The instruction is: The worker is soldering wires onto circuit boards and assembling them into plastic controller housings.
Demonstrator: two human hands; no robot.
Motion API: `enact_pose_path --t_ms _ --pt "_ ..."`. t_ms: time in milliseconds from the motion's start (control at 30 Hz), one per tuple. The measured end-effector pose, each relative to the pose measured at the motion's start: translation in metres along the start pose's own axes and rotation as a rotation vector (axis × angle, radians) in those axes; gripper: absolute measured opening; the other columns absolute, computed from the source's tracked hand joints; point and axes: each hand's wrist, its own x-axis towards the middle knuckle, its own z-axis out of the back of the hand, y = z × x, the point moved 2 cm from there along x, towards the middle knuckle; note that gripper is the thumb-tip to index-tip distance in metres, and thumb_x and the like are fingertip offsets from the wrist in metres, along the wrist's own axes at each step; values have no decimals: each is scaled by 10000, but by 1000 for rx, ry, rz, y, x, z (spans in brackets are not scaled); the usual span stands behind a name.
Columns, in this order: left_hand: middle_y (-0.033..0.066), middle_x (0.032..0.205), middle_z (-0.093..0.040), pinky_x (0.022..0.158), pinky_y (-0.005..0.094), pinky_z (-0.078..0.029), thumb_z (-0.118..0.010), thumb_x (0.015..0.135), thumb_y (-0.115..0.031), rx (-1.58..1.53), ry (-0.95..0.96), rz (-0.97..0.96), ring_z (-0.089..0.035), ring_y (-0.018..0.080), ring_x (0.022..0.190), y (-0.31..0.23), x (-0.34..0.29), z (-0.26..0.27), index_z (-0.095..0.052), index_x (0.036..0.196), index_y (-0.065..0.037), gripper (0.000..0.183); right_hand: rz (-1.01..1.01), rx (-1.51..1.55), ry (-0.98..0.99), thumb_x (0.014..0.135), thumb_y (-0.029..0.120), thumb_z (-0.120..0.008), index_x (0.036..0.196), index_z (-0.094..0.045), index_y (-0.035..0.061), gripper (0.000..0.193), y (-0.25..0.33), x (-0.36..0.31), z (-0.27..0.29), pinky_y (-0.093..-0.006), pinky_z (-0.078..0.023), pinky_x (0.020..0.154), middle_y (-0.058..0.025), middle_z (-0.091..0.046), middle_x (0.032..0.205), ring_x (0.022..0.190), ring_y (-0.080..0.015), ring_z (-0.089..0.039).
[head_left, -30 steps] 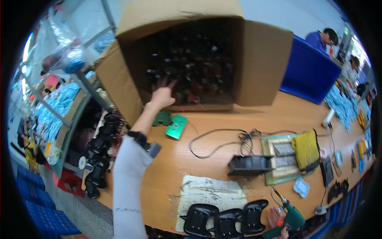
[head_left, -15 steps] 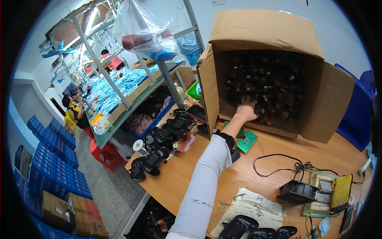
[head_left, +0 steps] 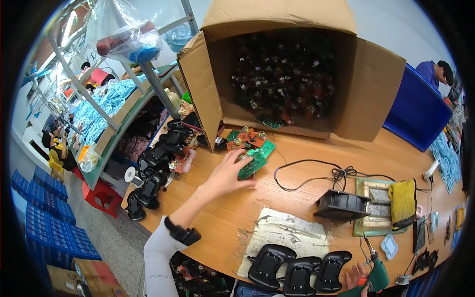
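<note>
My left hand is out of the cardboard box, its fingers closed around a green circuit board low over the table. Just beyond it lies another green board, partly overlapped in view, beside several orange-red circuit boards. At the lower right, my right hand is beside the handle of a green soldering gun, fingers apparently wrapped around it; the palm is hidden. Black controller-shaped shells stand in a row to its left.
The open cardboard box lies on its side, full of circuit boards. Black shells pile up at left near a wire spool. A small black fan, looped cable and yellow sponge cloth sit at right. Another person is beyond the blue bin.
My left hand has drawn back from the box toward me and now holds a green board. The view has swung right, showing my right hand at the soldering gun and another person.
</note>
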Motion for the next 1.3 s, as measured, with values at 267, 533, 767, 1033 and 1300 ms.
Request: enact_pose_path --t_ms 267,533,767,1033,1300 --pt "171 1318 -410 1014 437 -338 -773 688 -291 -177 -217 210 -390 358 1218 -13 -64 6 -474 1295 -100 703 38 -92 -133 868 466 -551 1243 -413 132 521 24 -56 14 -368 -519 756 -293 -495 1234 912 -322 -621" --pt "114 1030 -621 842 371 -445 -586 820 -68 56 -335 -93 -569 298 1006 -11 -29 4 -611 1083 -41 266 97 -128 -94 861 479 -569 1191 -363 41 585 50 -73 -56 -273 -395 387 -245 -584 674 401 -199 -505" --pt "75 896 -647 650 223 -484 -511 932 -84 -877 -219 379 -608 119 754 -21 -60 31 -593 1044 25 177 54 -236 110 872 456 -564 1137 -387 52 515 50 -70 -77 -249 -318 362 -98 -494 509 340 -144 -394" --pt "121 884 -643 722 307 -479 -560 885 -90 -400 38 214 -609 207 780 -41 -95 33 -627 969 30 162 -91 -237 211 827 486 -614 1137 -408 41 580 43 -56 -98 -253 -297 365 -40 -441 459 349 -127 -384" --pt "91 899 -564 777 350 -418 -689 777 -120 -220 -343 510 -520 241 877 -86 -149 11 -673 869 -17 139 -193 -358 159 782 454 -687 1168 -449 -2 643 31 -62 -106 -245 -311 392 -32 -462 520 411 -113 -422"
